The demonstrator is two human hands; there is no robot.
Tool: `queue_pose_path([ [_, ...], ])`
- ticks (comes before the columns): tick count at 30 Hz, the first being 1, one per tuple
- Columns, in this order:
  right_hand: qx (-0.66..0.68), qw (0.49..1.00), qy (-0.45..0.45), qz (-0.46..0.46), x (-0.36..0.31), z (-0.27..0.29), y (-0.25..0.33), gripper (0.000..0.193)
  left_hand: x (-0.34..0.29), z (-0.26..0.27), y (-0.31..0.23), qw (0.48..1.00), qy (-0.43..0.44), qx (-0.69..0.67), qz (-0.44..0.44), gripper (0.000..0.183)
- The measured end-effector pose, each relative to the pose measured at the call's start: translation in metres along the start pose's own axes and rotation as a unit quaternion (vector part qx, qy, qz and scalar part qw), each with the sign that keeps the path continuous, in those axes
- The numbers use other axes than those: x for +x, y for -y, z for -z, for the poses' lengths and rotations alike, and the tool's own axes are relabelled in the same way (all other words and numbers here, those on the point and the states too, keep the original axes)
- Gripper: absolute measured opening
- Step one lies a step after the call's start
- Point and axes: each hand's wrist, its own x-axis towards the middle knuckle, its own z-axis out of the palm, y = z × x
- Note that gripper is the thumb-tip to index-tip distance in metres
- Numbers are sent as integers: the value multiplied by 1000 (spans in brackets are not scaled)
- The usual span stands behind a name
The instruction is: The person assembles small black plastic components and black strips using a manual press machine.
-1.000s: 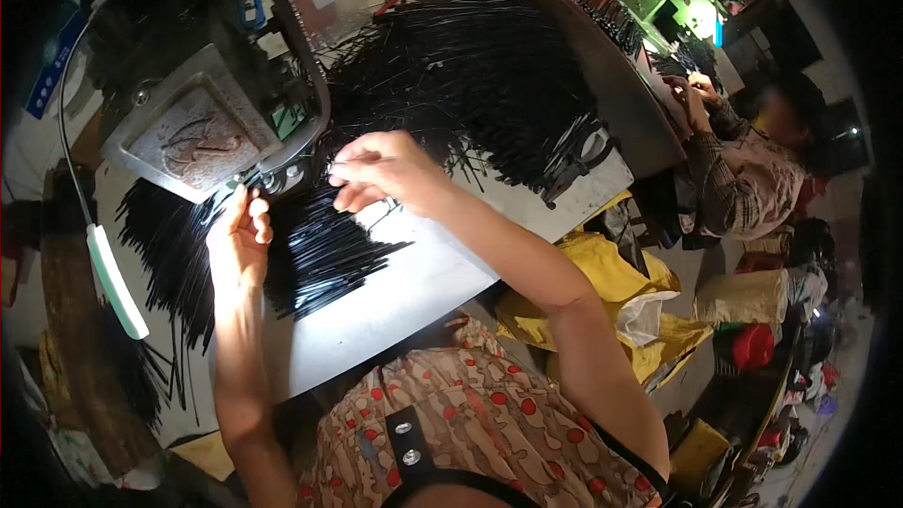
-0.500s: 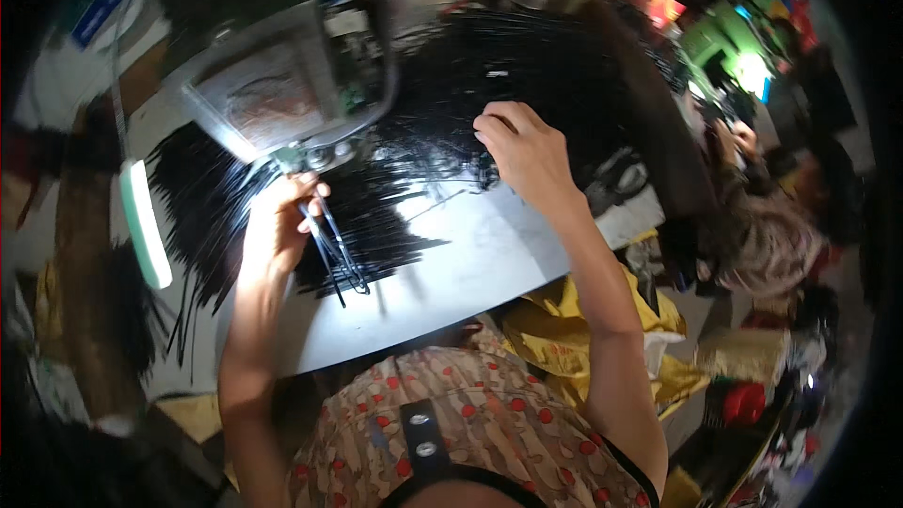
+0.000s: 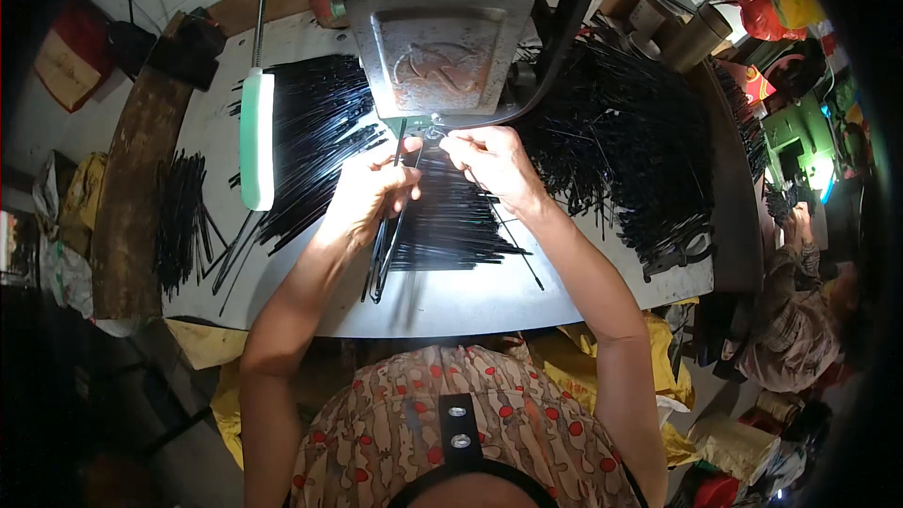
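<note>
Thin black rods, looking like umbrella ribs, cover much of the white table (image 3: 451, 315). My left hand (image 3: 376, 190) is closed around a few black rods (image 3: 380, 268), their lower ends hanging toward me and one end pointing up at the machine. Close beside it, my right hand (image 3: 494, 165) pinches with its fingertips just below the machine (image 3: 442, 52), which has a grey front plate. What the right fingertips hold is too small to make out. Under both hands lies a bundle of black rods (image 3: 451, 226).
A lit green-and-white lamp (image 3: 256, 141) hangs left of the machine over a rod pile (image 3: 315, 122). A larger tangled heap (image 3: 621, 132) fills the right. A wooden beam (image 3: 132, 188) borders the left. At far right, another person (image 3: 790, 320) works at a green machine (image 3: 800, 141).
My right hand has come from the right-hand heap to beside my left hand below the machine. My left hand still holds black rods. The view has swung, so the machine now stands centrally.
</note>
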Motion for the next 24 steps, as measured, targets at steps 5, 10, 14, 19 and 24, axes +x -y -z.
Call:
queue_pose_path([
  [5, 48, 999, 5, -17, 0, -4, 4, 12, 4, 5, 4, 998, 33, -49, -9, 43],
  [10, 69, 997, -22, -20, -1, -5, 6, 12, 4, 3, 4, 997, 45, -56, -30, 44],
  [14, 69, 997, -12, -8, 0, -7, 7, 11, 3, 1, 6, 997, 37, -59, -26, 44],
  [19, 61, 998, -17, -13, 1, -6, 2, 11, 6, 1, 10, 998, 36, -35, -35, 45],
  [24, 76, 996, -11, -42, -1, -6, 6, 11, 8, 2, 13, 999, 25, -18, -36, 44],
])
